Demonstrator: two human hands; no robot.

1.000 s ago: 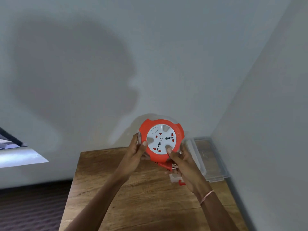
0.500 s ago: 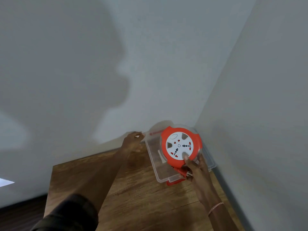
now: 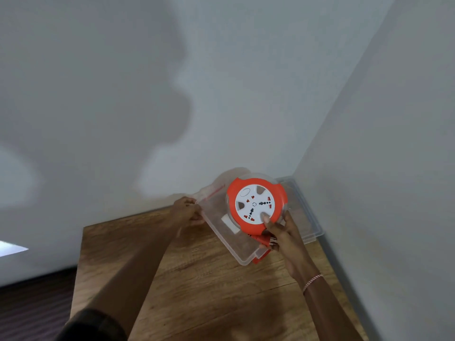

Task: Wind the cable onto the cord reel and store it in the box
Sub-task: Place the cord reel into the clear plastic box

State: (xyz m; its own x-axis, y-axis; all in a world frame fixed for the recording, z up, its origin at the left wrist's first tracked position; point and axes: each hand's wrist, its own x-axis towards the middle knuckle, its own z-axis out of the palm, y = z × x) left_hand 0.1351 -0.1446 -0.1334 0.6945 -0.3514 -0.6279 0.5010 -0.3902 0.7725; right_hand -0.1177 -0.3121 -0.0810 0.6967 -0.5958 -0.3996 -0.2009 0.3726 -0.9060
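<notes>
The round orange cord reel point(image 3: 256, 205), with a white socket face, is held upright above the clear plastic box point(image 3: 221, 239). My right hand point(image 3: 280, 232) grips the reel's lower edge, thumb on the white face, with the orange plug point(image 3: 264, 242) tucked under my fingers. My left hand point(image 3: 187, 211) holds the box's far-left rim and tilts the box off the wooden table point(image 3: 197, 291). An orange latch point(image 3: 261, 258) shows at the box's near corner. The wound cable is hidden inside the reel.
The clear lid point(image 3: 305, 217) lies flat on the table behind the box, against the right wall. The table stands in a corner between two grey walls. Dark floor point(image 3: 32, 303) lies left of the table.
My left hand let go of the reel, reached to the box and has pulled and tilted it toward me. My right hand carried the reel rightward over the box.
</notes>
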